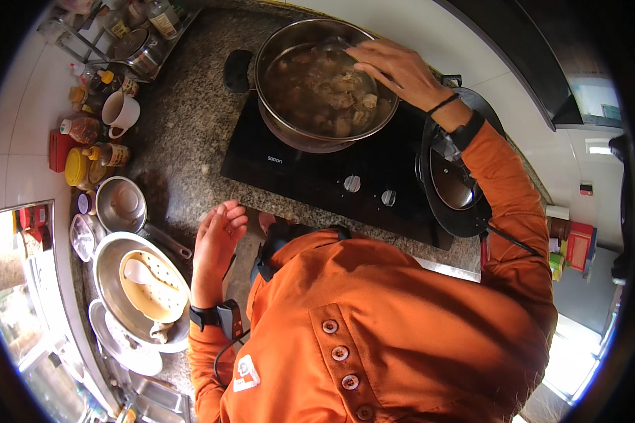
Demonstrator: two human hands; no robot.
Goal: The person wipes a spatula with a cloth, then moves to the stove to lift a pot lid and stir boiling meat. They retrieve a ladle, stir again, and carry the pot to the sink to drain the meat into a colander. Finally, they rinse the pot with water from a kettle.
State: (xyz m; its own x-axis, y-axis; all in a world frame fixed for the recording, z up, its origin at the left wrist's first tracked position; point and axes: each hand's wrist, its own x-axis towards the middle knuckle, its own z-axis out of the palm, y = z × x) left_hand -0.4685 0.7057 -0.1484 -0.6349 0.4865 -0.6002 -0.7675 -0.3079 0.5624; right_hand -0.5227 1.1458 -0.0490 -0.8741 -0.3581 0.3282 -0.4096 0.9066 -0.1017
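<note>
A large metal pot (300, 138) with black handles stands on the black cooktop (317, 169). Chunks of what looks like meat (338, 95) sit in its brown broth. My right hand (402, 74) reaches over the pot's right rim, fingers stretched towards the far inside wall. A blurred, see-through shape (332, 44) shows at those fingertips; whether I hold it is unclear. My left hand (221, 230) hovers by the counter's front edge, palm up, fingers loosely bent and apart, with nothing seen in it. Nearest to it is a small saucepan (120, 203) with a long handle.
On the right burner sits a dark pan (455, 222) with a glass lid (450, 180). Along the left wall stand a white mug (121, 113), several condiment bottles (111, 154) and a metal basin (103, 264) holding a perforated tray (143, 275) and white spoon (137, 272).
</note>
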